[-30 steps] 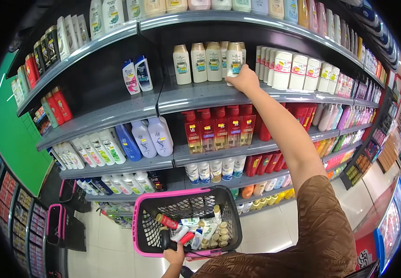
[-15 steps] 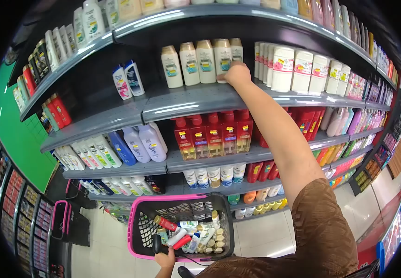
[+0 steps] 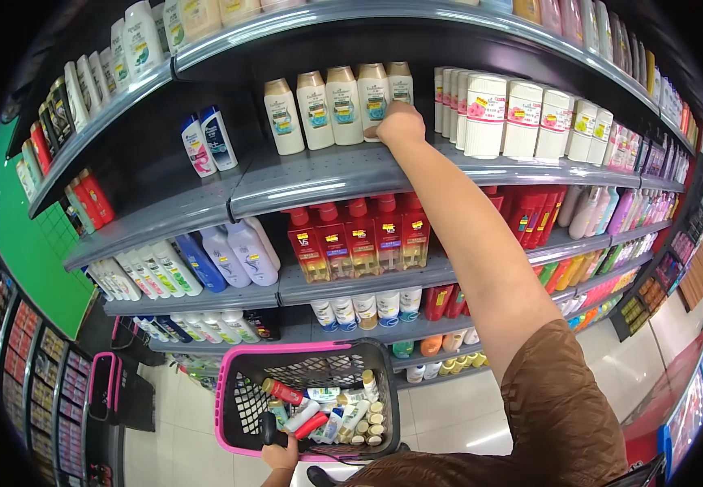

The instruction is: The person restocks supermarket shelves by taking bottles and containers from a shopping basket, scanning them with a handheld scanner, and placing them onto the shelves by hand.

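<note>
Five glossy gold-capped bottles (image 3: 341, 105) curve beside the right hand (image 3: 397, 126).

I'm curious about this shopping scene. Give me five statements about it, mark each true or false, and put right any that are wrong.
1. The person's right hand is at the right end of the row of gold-capped white bottles. True.

2. The left hand rests on a shelf. False: the left hand grips a black handle at the basket.

3. The basket has a pink rim. True.

4. The red pump bottles stand on the same shelf as the gold-capped ones. False: the red pump bottles stand one shelf lower.

5. The basket is empty. False: several bottles lie in it, a red one among them.
</note>
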Motion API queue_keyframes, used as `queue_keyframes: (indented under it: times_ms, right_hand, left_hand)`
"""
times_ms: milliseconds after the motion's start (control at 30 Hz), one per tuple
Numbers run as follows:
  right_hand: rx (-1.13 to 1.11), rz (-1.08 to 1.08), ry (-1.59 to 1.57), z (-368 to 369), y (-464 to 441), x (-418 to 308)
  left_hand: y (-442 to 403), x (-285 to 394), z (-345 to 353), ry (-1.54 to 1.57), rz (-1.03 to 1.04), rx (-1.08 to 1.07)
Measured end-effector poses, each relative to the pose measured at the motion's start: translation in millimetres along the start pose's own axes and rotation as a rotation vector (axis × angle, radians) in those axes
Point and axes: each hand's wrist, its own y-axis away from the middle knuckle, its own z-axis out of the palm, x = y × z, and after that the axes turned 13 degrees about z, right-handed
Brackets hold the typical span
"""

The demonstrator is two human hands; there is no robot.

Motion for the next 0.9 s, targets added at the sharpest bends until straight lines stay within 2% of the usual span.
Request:
queue_keyframes:
  times_ms: [433,500,567,600,633,667,700,733,767,800,833,867,900]
  right_hand:
    - [-0.019,-0.034,0.059,3,-3,0]
    - [0.041,-0.019,0.058,3,0,0]
    - [0.163,-0.094,0.182,4,2,2]
    - [0.156,-0.083,0.256,2,2,0]
    - [0.174,-0.19,0.316,6,-11,4]
    - [0.152,-0.243,0.388,-1,-8,3]
    - [0.288,-0.332,0.459,-2,-14,6]
    - [0.144,-0.19,0.277,-38,55,-18]
    - [0.157,-0.278,-0.039,-4,-41,15]
    - [0.375,-0.471,0.04,-20,53,-5]
    - [0.331,-0.668,-0.067,-29,86,-4]
    - [0.32,-0.544,0.133,-16,71,31]
    - [0.27,-0.671,-0.301,-11,162,34]
  left_hand:
    - [-1,2,0,0.016,-0.011,-0.001]
    - [1,-3,2,0.014,0.03,0.039]
    - [0,0,1,0.029,0.001,0.056]
    - [7,-21,14,0.026,0.078,0.036]
    - [2,-8,4,0.018,0.139,0.057]
    - [-1,-3,1,0.11,0.112,0.07]
    - [1,-5,2,0.108,0.149,0.078]
    - [0,-1,-2,0.129,0.089,0.037]
    - [-2,3,-6,0.113,0.12,0.091]
    - [-5,7,-11,0.124,0.083,0.083]
    - [-10,17,-19,0.157,0.061,0.08]
    - [-11,16,-20,0.202,0.026,0.071]
    - [-7,11,-21,0.202,0.009,0.035]
